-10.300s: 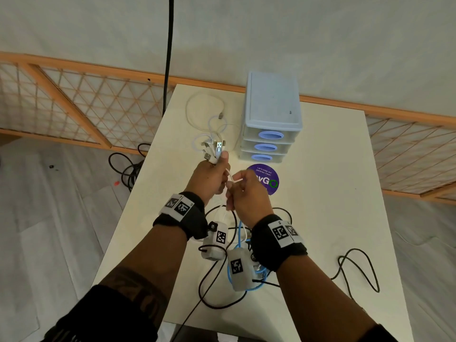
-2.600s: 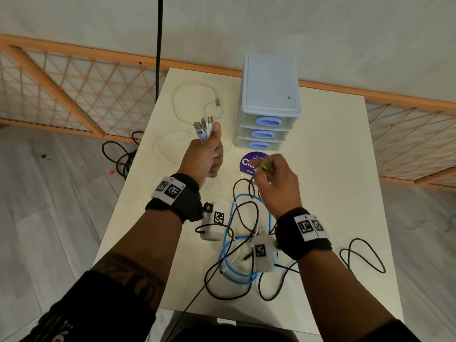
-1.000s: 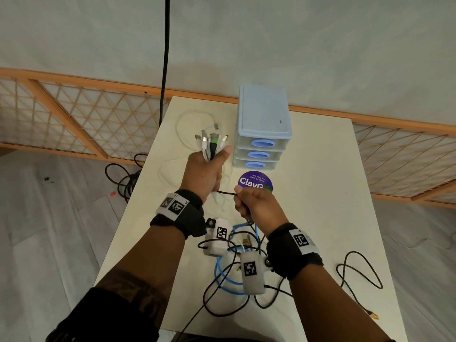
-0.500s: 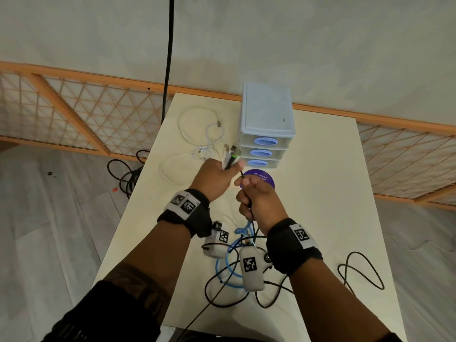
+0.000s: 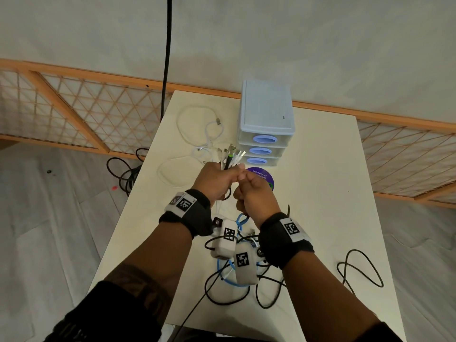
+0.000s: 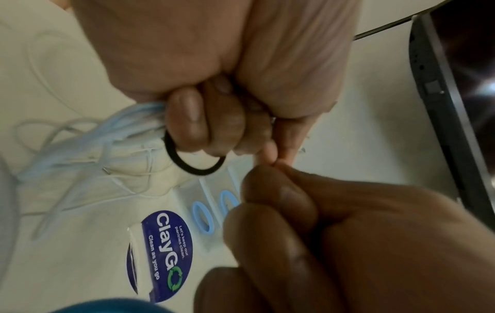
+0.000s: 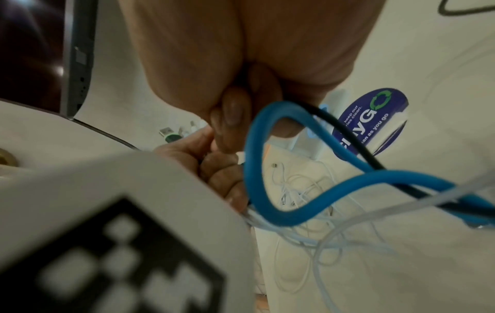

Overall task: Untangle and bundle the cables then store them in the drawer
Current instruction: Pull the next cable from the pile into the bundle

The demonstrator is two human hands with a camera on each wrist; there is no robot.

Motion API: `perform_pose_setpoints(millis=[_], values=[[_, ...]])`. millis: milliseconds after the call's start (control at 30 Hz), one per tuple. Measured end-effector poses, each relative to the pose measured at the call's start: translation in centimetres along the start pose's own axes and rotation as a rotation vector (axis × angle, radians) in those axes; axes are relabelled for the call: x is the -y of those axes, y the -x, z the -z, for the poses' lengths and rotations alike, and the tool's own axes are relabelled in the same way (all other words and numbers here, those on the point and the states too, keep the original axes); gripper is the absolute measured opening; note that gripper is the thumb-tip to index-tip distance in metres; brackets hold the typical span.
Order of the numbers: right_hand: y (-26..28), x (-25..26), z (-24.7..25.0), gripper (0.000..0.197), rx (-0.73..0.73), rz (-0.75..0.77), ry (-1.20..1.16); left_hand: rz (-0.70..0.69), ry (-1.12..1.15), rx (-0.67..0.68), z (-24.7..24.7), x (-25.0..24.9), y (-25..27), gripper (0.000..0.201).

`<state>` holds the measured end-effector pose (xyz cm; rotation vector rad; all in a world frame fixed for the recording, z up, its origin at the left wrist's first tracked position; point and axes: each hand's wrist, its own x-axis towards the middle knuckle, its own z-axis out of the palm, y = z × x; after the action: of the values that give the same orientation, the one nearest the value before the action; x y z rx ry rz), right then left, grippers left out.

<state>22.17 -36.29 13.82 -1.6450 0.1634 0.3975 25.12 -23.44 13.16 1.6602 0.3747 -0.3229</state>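
My left hand [image 5: 218, 180] grips a bunch of cables upright in its fist, and their plug ends [image 5: 230, 156] fan out above the thumb. In the left wrist view its fingers [image 6: 187, 118] curl round pale cables and a black loop [image 6: 192, 165]. My right hand [image 5: 253, 193] is a fist touching the left hand; a blue cable [image 7: 267, 169] and a black cable [image 7: 350, 139] run through it. The rest of the blue cable [image 5: 225, 275] and black cable [image 5: 222, 299] lie tangled under my wrists. The three-drawer unit [image 5: 266, 119] stands behind with all drawers closed.
Loose white cables [image 5: 195, 134] lie on the table's far left. Another black cable [image 5: 360, 272] loops at the near right. A round purple sticker [image 5: 265, 177] lies in front of the drawers. A wooden lattice fence [image 5: 98, 112] and floor cables [image 5: 125, 174] flank the table [image 5: 333, 193].
My right hand has come up from lower down until it touches the left fist, drawing cable with it. The left hand keeps its bunch of plug ends.
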Motion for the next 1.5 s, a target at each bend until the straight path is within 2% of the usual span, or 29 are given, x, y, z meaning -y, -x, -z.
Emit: perform_pose_setpoints(millis=[67,167,233,267,333,467,533,633,767,833,900,967,1000,1067,1100,1167,1267,1333,1400,1467,1500], values=[[-0.1,-0.1,-0.1,0.029,0.038,-0.056,-0.062,-0.020,0.003,-0.042,0.1,-0.2,-0.1,0.050],[0.4,-0.6,0.2,0.033,0.092,-0.069,-0.058,-0.031,0.170,-0.162,1.0,-0.9,-0.6,0.025],[1.0,-1.1,0.6,0.035,0.117,-0.036,0.043,-0.026,0.306,-0.260,2.5,-1.0,-1.5,0.022],[1.3,-1.3,0.7,0.036,0.118,-0.025,0.084,-0.031,0.340,-0.268,3.3,-0.9,-1.9,0.024],[1.5,-1.6,0.9,0.034,0.100,-0.017,0.105,-0.022,0.338,-0.194,4.0,-0.6,-2.0,0.027],[1.1,-1.5,0.6,0.031,0.033,-0.015,0.034,0.081,0.153,0.087,2.5,0.2,-0.5,0.042],[0.8,-1.3,0.5,0.033,0.022,-0.010,0.025,0.088,0.091,0.151,1.4,0.8,0.1,0.045],[0.8,-1.3,0.3,0.032,0.026,-0.025,0.011,0.077,0.126,0.053,0.5,0.7,0.3,0.042],[1.0,-1.5,0.4,0.035,0.077,-0.082,-0.053,0.047,0.269,-0.233,1.7,-0.6,-1.1,0.029],[1.3,-1.6,0.5,0.036,0.091,-0.062,-0.022,0.049,0.314,-0.293,2.6,-0.7,-1.9,0.031],[1.2,-1.6,0.5,0.035,0.083,-0.043,-0.009,0.059,0.282,-0.230,2.8,-0.7,-1.6,0.043],[1.0,-1.7,0.4,0.034,0.059,-0.027,-0.027,0.105,0.180,-0.047,2.3,-0.1,-0.9,0.066],[0.9,-1.6,0.3,0.034,0.047,-0.025,-0.028,0.122,0.122,0.042,1.9,0.3,-0.4,0.066],[0.7,-1.7,0.3,0.034,0.039,-0.046,-0.032,0.112,0.075,0.085,1.1,0.7,0.2,0.050],[0.7,-1.7,0.3,0.034,0.043,-0.066,-0.054,0.102,0.086,0.052,0.9,0.9,0.1,0.045],[0.7,-1.8,0.3,0.034,0.066,-0.099,-0.111,0.076,0.118,-0.050,0.7,0.7,-0.2,0.049],[1.2,-1.9,0.7,0.035,0.111,-0.106,-0.110,0.058,0.193,-0.298,2.0,-0.3,-1.1,0.037],[1.7,-2.0,0.8,0.034,0.120,-0.097,-0.076,0.068,0.253,-0.388,3.3,-0.7,-1.7,0.037],[2.1,-2.0,0.8,0.033,0.111,-0.090,-0.071,0.093,0.231,-0.333,4.0,-0.7,-1.7,0.049],[2.0,-1.9,0.7,0.031,0.089,-0.082,-0.104,0.139,0.153,-0.151,3.7,-0.3,-1.1,0.062],[1.9,-1.8,0.6,0.030,0.079,-0.079,-0.123,0.147,0.109,-0.039,3.2,-0.1,-0.6,0.058]])
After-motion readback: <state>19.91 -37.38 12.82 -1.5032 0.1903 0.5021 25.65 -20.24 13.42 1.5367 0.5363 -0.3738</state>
